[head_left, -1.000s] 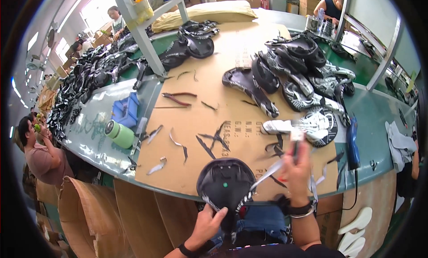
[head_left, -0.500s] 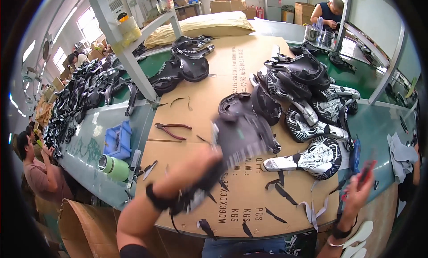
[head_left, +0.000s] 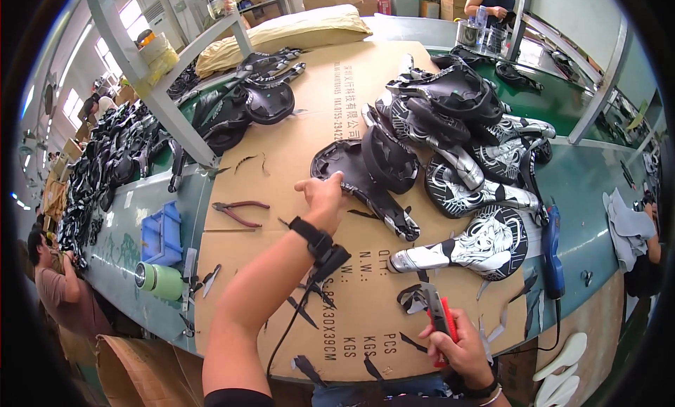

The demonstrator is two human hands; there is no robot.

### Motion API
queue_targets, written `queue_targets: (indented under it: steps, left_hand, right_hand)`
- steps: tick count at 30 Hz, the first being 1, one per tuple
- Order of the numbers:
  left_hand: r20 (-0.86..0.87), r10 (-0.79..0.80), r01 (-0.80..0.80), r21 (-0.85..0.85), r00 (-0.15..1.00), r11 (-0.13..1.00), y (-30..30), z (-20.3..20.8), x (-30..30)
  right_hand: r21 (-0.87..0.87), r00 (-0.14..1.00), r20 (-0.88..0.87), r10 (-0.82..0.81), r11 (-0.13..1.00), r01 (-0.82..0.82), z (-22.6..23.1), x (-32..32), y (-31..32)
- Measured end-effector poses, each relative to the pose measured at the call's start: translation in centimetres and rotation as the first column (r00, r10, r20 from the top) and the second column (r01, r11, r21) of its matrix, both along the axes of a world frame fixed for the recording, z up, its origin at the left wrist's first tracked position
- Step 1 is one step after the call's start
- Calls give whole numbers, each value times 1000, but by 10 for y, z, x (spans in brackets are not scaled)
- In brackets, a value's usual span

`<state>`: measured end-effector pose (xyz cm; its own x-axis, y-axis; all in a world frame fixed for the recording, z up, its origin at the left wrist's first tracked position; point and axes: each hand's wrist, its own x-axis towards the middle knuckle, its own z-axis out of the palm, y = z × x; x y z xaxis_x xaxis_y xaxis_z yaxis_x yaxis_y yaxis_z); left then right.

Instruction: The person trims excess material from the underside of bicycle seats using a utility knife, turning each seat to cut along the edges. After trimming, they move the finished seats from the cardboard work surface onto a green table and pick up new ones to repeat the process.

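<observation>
Right grip (head_left: 458, 345) around red knife (head_left: 439, 314), left grip (head_left: 323, 197) at edge of black shell (head_left: 357, 169), hold unclear.

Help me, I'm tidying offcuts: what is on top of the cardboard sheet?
Loose scraps, red-handled pliers and black or patterned saddle-shaped pieces show on the cardboard sheet. Whatever lies beneath those pieces, the left hand or right hand is covered and cannot be seen.

Black sleeve (head_left: 240, 398), black left wrist strap (head_left: 312, 240), dark cable (head_left: 280, 338), black right wristband (head_left: 481, 389), blue jeans (head_left: 344, 394)
</observation>
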<state>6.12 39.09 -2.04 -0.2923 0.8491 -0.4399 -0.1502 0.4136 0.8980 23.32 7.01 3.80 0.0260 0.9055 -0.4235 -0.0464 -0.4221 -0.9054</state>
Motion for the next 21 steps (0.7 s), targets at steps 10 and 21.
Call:
queue_targets:
  steps: [10,21]
  left_hand:
    - [-234,-405,466,381,884,798,-88,87,-108]
    - [-862,-496,980,8,109,201,-265,48,-87]
  right_hand:
    - [119,975,-76,-207,969,215,-28,7,-39]
    - [391,856,496,149,841,-374,-38,-8,-37]
